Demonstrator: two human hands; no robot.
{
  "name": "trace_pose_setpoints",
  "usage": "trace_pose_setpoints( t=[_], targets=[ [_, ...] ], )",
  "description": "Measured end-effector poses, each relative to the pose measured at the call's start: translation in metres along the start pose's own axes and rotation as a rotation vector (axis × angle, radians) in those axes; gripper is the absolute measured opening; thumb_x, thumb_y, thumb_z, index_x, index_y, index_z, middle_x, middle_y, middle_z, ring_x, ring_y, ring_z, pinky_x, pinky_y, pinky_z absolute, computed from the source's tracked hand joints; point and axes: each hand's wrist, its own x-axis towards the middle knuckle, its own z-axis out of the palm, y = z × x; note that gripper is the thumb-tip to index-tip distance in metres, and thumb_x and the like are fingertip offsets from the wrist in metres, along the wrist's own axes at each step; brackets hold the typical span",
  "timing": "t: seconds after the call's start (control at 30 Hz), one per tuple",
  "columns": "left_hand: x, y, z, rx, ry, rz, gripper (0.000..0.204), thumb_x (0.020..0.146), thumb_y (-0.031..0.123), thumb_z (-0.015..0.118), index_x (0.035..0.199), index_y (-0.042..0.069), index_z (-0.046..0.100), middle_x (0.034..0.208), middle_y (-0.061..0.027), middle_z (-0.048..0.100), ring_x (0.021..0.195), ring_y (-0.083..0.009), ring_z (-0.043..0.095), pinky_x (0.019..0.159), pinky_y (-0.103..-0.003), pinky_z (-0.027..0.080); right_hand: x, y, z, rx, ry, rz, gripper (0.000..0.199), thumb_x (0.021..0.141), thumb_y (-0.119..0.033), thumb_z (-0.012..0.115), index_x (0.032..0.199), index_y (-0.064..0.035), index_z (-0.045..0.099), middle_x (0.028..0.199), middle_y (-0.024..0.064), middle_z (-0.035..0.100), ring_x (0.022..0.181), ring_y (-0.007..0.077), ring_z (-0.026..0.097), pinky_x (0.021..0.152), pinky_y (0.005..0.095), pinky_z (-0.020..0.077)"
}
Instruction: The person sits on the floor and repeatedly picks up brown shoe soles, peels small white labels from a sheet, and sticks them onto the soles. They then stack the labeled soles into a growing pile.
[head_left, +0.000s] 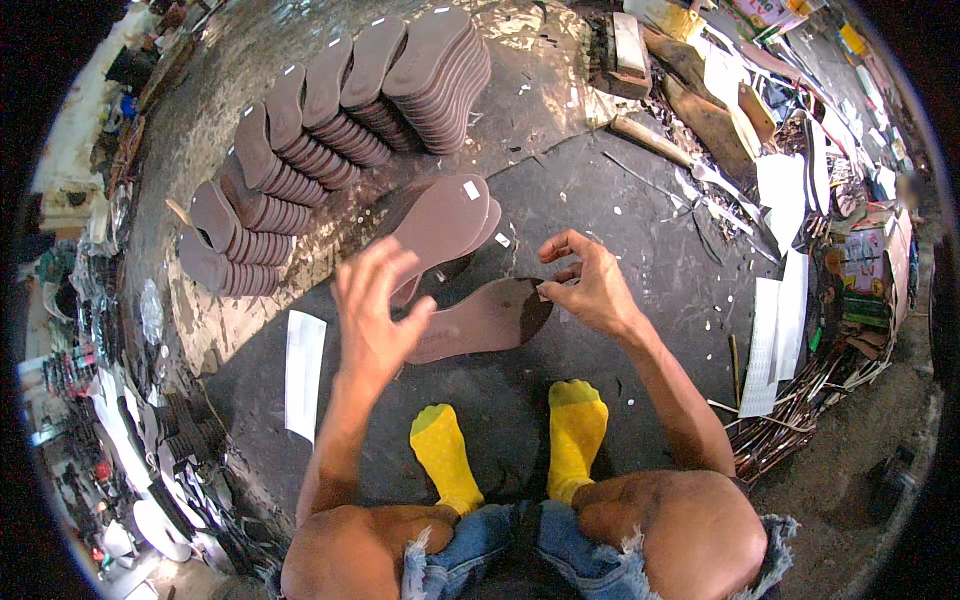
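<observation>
On dark floor, brown sole lies between spread left hand and pinching right hand.

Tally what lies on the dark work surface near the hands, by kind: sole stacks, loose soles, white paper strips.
Fanned stacks of brown shoe soles: 7
Loose brown flat soles by the hands: 3
Long white paper strips: 3
Total: 13

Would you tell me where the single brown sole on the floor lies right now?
In the head view, the brown sole lies mid-frame between left hand and right hand, beyond the yellow socks.
</observation>
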Motion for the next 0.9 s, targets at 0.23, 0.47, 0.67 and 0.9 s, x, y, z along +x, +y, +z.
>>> trace_pose_setpoints(
  t=[0.23,0.47,0.67,0.9],
  targets=[
    [-0.054,0.031,0.024,-0.246,-0.276,-0.082,0.053,0.074,0.008,0.09,0.125,0.012,0.076,0.149,-0.0131,0.066,0.138,-0.0354,0.061,0.121,-0.055,0.042,-0.006,-0.013,0.005,-0.492,0.251,-0.048,0.048,0.083,-0.001,0.088,0.127,-0.0067,0.069,0.12,0.0123,0.062,0.104,0.0267,0.074,0.085,0.0376,0.0669],
    [0.036,-0.007,-0.009,-0.037,-0.027,-0.077,0.054,0.075,0.004,0.088,0.127,0.008,0.075,0.148,-0.0157,0.067,0.131,-0.0401,0.061,0.118,-0.048,0.043,0.013,0.011,-0.013,0.05,-0.032,-0.124,0.056,0.089,0.001,0.076,0.141,-0.0061,0.059,0.131,0.0173,0.057,0.118,0.0303,0.074,0.092,0.0415,0.0676],
    [-0.011,0.018,0.006,-0.174,-0.089,0.045,0.052,0.08,0.011,0.088,0.131,0.01,0.075,0.15,-0.0136,0.064,0.135,-0.0373,0.06,0.118,-0.05,0.046,0.016,0.009,-0.006,-0.11,-0.185,-0.16,0.068,0.084,0.004,0.083,0.146,-0.0101,0.058,0.138,0.013,0.053,0.123,0.0256,0.068,0.096,0.0402,0.069],
    [-0.057,0.025,0.042,-0.217,-0.286,-0.026,0.059,0.075,0.012,0.09,0.132,0.014,0.077,0.151,-0.011,0.063,0.131,-0.0391,0.054,0.118,-0.053,0.046,0.027,-0.017,-0.009,-0.63,-0.017,-0.196,0.089,0.073,-0.003,0.094,0.152,-0.014,0.056,0.141,0.0201,0.053,0.129,0.0428,0.061,0.11,0.05,0.0583]
  ],
)
